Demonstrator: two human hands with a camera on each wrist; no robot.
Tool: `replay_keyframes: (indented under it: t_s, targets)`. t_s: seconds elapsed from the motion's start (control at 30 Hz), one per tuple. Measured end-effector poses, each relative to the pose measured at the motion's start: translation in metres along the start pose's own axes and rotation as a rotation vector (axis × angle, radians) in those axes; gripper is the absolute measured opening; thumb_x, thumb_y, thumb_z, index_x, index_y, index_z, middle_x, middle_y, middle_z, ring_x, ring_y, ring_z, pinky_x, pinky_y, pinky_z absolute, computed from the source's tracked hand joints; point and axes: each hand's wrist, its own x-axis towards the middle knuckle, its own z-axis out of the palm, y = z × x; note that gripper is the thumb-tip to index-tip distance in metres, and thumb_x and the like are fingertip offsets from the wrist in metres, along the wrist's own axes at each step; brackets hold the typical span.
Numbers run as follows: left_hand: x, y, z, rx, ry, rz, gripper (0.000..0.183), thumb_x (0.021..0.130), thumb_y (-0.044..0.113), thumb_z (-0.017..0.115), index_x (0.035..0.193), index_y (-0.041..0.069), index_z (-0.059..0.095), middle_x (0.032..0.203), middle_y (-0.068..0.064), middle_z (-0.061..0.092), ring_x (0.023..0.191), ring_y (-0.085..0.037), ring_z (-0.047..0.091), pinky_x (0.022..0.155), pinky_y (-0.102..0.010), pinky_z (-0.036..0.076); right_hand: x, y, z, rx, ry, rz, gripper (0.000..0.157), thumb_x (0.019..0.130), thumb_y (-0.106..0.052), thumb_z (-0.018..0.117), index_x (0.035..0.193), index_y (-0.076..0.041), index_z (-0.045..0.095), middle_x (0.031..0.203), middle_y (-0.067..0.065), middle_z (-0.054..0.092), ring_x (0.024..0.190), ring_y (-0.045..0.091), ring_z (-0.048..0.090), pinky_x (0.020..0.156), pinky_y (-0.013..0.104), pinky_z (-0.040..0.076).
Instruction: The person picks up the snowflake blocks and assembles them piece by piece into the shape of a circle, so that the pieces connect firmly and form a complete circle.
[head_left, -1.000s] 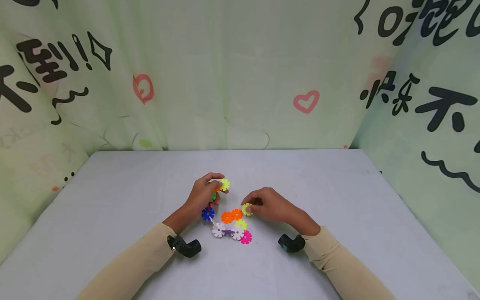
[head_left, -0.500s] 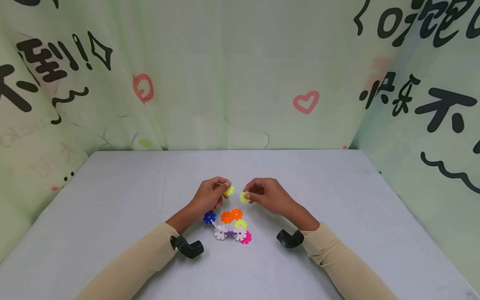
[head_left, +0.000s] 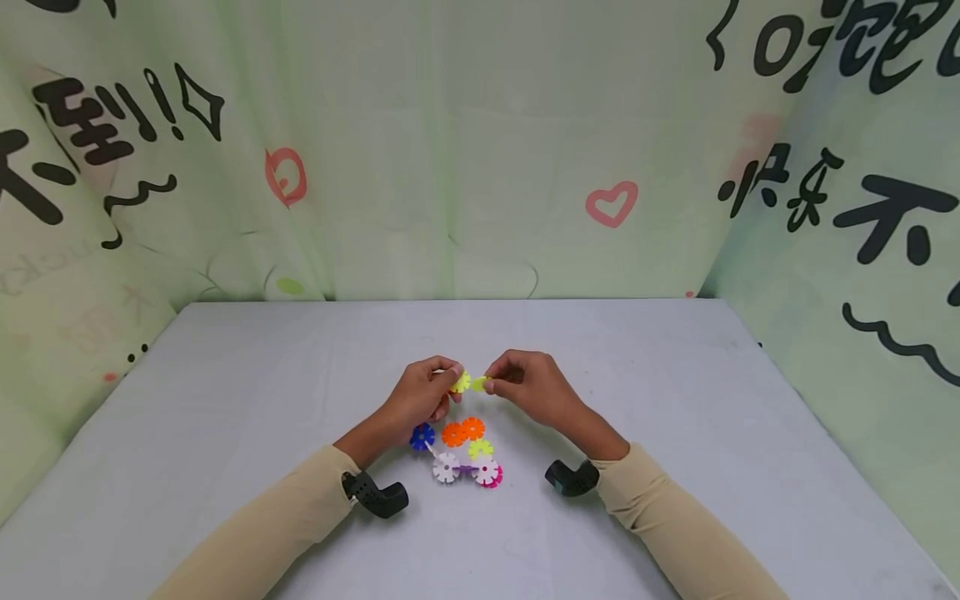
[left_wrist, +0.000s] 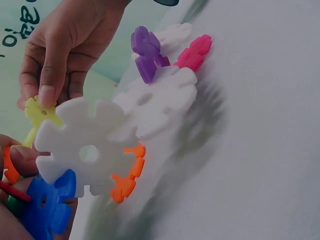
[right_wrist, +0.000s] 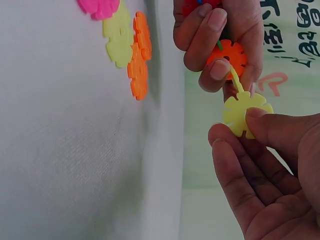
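My left hand holds one end of a chain of flower-shaped interlocking discs, its fingers curled round the orange disc and the yellow end disc. From there the chain runs through green, red and blue to a white disc, a purple one and another white one. In my right hand, thumb and fingers pinch a second yellow disc. Its edge meets the yellow end disc, which appears edge-on in the right wrist view. Whether their slots interlock, I cannot tell.
Loose discs lie on the white tabletop in front of the hands: two orange, yellow and pink. A printed curtain rises behind and beside the table.
My right hand has lifted its yellow disc from beside the loose orange ones and brought it up and left against the chain's yellow end. My left hand has turned the chain and shifted slightly right.
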Motion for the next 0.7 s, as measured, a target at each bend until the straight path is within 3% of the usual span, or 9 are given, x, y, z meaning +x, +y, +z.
replay_keyframes:
  t_s: [0.47,0.7]
  targets:
    - [0.0006,0.0001,-0.0006,0.009,-0.007,-0.011,0.025,0.102,0.027,0.052,0.115,0.007,0.059,0.079,-0.009,0.061,0.047,-0.016,0.04,0.045,-0.023,0.037,0.0006,0.0051,0.0059,0.011,0.068,-0.055,0.007,0.085,-0.003,0.074,0.089,-0.003,0.068,0.085,0.003,0.069,0.077,0.014,0.068,0.073,0.027,0.055]
    - [0.0015,0.0008,-0.0025,-0.022,-0.054,-0.017,0.026,0.102,0.027,0.051,0.116,0.006,0.058,0.078,-0.009,0.058,0.048,-0.016,0.038,0.045,-0.023,0.034,0.0009,0.0039,0.0096,0.073,0.077,-0.071,0.009,0.084,-0.004,0.074,0.089,-0.001,0.068,0.087,0.007,0.071,0.077,0.017,0.069,0.073,0.027,0.055]
